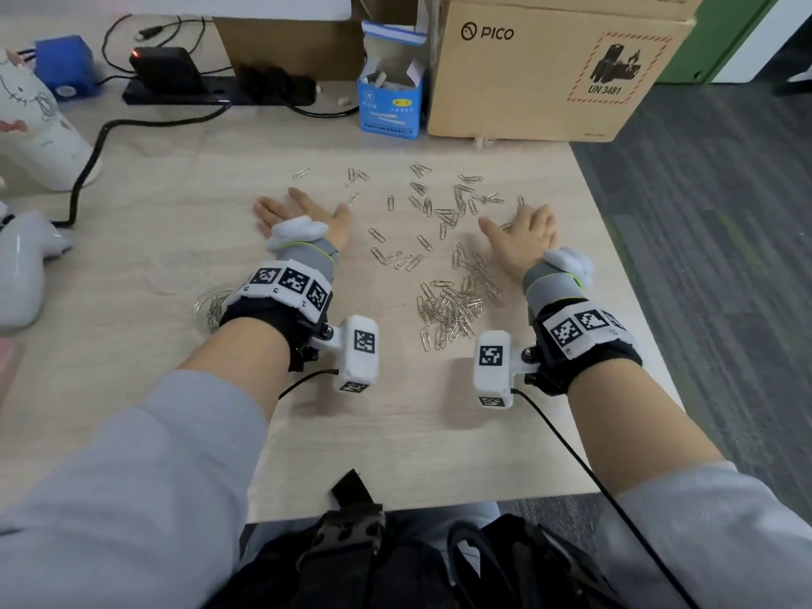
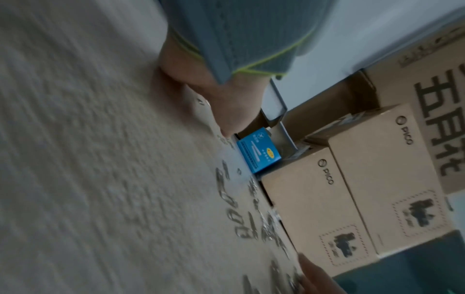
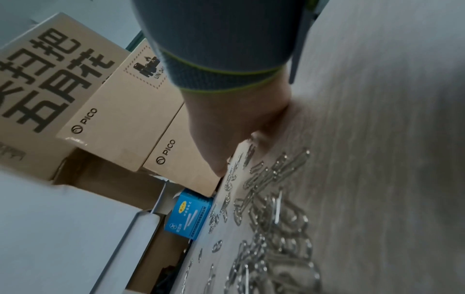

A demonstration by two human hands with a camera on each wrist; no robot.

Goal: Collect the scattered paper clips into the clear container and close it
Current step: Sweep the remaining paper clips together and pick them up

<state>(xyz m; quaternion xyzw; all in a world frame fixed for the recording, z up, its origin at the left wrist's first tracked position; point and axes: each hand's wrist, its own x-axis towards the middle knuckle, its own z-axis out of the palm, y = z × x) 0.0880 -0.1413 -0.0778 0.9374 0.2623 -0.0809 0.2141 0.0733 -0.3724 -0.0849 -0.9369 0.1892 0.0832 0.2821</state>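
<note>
clips (image 1: 444,274): thin bent silver wire, strewn over the table between both hands, heaped thicker near the right wrist
container (image 1: 211,307): round clear dish, partly hidden under the left wrist, a few clips seen inside
left hand (image 1: 303,215): laid flat, fingers spread wide, nothing held
right hand (image 1: 520,241): flat too, fingers straight, touching clips
table (image 1: 175,222): pale wood grain, matte

Office setting. Indicated by a wooden desk (image 1: 395,432), power strip (image 1: 219,92) with cables, stacked cardboard boxes (image 1: 549,72), scattered paper clips (image 1: 448,301), and grey carpet floor (image 1: 712,222).
</note>
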